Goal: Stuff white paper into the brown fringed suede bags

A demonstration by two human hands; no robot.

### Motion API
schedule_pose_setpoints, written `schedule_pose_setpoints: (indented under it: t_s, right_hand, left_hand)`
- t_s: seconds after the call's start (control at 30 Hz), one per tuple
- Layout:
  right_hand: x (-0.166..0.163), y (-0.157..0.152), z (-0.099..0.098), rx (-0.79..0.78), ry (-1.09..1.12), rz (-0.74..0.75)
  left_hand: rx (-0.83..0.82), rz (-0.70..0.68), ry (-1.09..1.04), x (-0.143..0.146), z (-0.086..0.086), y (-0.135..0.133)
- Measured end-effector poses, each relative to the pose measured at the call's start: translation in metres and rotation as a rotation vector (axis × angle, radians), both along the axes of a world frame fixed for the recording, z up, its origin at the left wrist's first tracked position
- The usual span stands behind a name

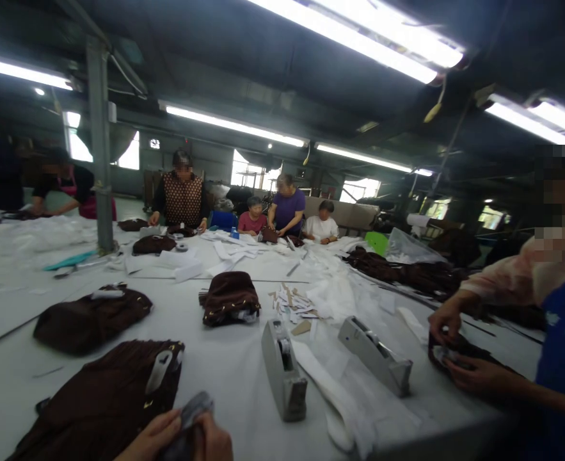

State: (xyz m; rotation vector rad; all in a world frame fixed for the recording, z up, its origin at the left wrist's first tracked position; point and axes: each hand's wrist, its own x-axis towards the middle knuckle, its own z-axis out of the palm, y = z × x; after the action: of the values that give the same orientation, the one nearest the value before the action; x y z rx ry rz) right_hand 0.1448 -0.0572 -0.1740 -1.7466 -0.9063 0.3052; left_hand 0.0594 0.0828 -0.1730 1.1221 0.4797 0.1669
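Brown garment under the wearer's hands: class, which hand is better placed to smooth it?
Probably the left hand: it lies over the brown garment, while the right hand grips a grey object.

The table (244, 378) is covered in smooth, matt pale sheeting; the dark brown garment (104, 400) is soft cloth with small glinting gold studs; the two tape dispensers (283, 368) look like matt grey plastic; the white strips (333, 390) are limp, thin cloth or paper.
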Motion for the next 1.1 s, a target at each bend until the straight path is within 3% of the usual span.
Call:
schedule_pose_setpoints:
  t_s: [0.1, 0.17, 0.37, 0.53, 0.67, 0.87, 0.97, 1.03, 1.1]
  right_hand:
    - [0.003, -0.005, 0.009, 0.122, 0.125, -0.262]
    - [0.009, -0.016, 0.018, 0.160, 0.221, -0.328]
    - [0.007, -0.043, 0.036, 0.006, 0.316, -0.210]
    - [-0.003, -0.031, 0.041, -0.057, 0.246, -0.183]
    - [-0.005, -0.007, 0.030, -0.040, 0.302, -0.207]
    - [-0.009, 0.033, -0.006, 0.140, 0.588, -0.392]
    - [-0.013, 0.039, -0.015, 0.184, 0.655, -0.453]
    - [-0.014, 0.036, -0.016, 0.212, 0.677, -0.400]
    - [-0.013, 0.028, -0.014, 0.250, 0.694, -0.216]
  left_hand:
    - [-0.067, -0.066, -0.133, -0.002, 0.000, 0.009]
    - [-0.120, -0.045, -0.149, -0.002, -0.001, 0.017]
    - [-0.169, -0.043, -0.134, 0.000, -0.008, 0.026]
    - [-0.149, -0.121, -0.173, -0.001, -0.001, 0.021]
    - [-0.108, -0.154, -0.176, -0.002, 0.003, 0.017]
    - [0.180, -0.155, -0.161, 0.003, 0.003, 0.008]
    - [0.237, -0.149, -0.164, 0.008, 0.002, 0.002]
    - [0.239, -0.142, -0.165, 0.011, 0.001, 0.001]
    - [0.241, -0.144, -0.179, 0.012, 0.000, 0.003]
